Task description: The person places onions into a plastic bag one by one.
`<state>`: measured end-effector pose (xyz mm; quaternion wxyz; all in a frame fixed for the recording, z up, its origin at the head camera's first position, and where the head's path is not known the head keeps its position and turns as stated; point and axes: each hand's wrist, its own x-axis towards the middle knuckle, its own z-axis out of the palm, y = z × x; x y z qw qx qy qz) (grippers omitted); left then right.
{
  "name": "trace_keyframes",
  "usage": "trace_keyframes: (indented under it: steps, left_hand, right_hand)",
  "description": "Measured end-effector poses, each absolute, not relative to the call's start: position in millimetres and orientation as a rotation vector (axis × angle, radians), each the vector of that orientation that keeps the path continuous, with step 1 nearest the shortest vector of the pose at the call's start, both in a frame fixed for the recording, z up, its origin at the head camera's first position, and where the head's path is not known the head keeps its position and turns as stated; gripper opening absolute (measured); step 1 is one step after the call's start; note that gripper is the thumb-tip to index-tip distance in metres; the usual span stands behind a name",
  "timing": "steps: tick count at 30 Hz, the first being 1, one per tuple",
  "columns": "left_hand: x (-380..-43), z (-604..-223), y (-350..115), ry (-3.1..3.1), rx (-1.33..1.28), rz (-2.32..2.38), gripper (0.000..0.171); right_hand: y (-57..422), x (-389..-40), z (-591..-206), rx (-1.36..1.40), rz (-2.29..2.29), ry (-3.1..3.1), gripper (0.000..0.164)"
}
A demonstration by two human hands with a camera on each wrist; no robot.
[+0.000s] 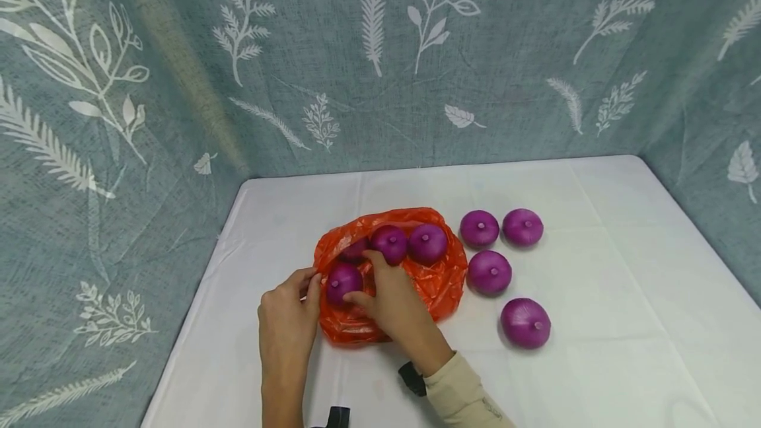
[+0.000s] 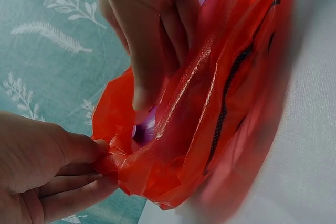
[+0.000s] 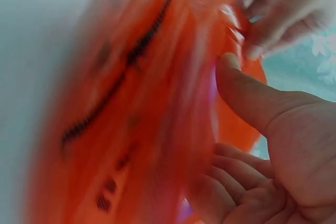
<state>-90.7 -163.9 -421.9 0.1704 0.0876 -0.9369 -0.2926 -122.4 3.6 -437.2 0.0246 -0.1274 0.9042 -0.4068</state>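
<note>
An orange-red plastic bag (image 1: 436, 286) lies with its mouth facing up. Inside it sit several purple onions; one onion (image 1: 343, 283) is at the front left and another onion (image 1: 427, 244) at the back right. My left hand (image 1: 290, 312) pinches the bag's left rim between thumb and fingers, as the left wrist view confirms. Over the bag's mouth, my right hand (image 1: 395, 299) reaches in with thumb and fingers spread beside the front-left onion. Its thumb overlaps that onion's lower edge. In the right wrist view the bag's side partly hides the fingers of the right hand (image 3: 278, 145).
Right of the bag, several loose onions rest on the white tablecloth (image 1: 630, 296): one onion (image 1: 489, 273) close against the bag, one onion (image 1: 526, 323) nearer the front, and others behind. A grey-green leaf-patterned curtain (image 1: 404, 117) stands around the table's back and sides.
</note>
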Motion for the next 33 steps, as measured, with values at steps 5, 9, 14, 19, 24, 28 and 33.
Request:
trace_keyframes:
  steps: [5,9,14,19,24,28,33]
  left_hand:
    - [-90.6,-422.0,-162.9,-2.663,0.249,-0.841,0.024]
    - [-90.3,-421.4,-162.5,-2.664,0.263,-0.851,0.024]
    - [-89.9,-420.8,-162.4,-2.672,0.273,-0.847,0.024]
    - [-90.7,-422.4,-162.3,-2.675,0.278,-0.833,0.025]
    - [-91.6,-423.2,-161.4,-2.681,0.275,-0.834,0.025]
    - [-91.7,-422.7,-161.7,-2.674,0.279,-0.832,0.024]
    - [-91.9,-421.4,-162.5,-2.664,0.272,-0.831,0.023]
  right_hand:
    - [24.0,-121.7,-424.5,-0.41,-1.319,2.802,0.075]
    - [44.2,-120.3,-411.4,-0.365,-1.388,2.808,0.072]
    - [77.1,-118.5,-396.8,-0.327,-1.476,2.847,0.069]
    - [118.5,-117.1,-390.1,-0.351,-1.462,2.892,0.076]
    - [158.1,-110.9,-388.0,-0.292,-1.431,2.923,0.081]
    - [184.5,-101.5,-385.3,-0.227,-1.319,2.937,0.086]
    - [213.9,-89.3,-384.7,-0.153,-1.197,2.892,0.095]
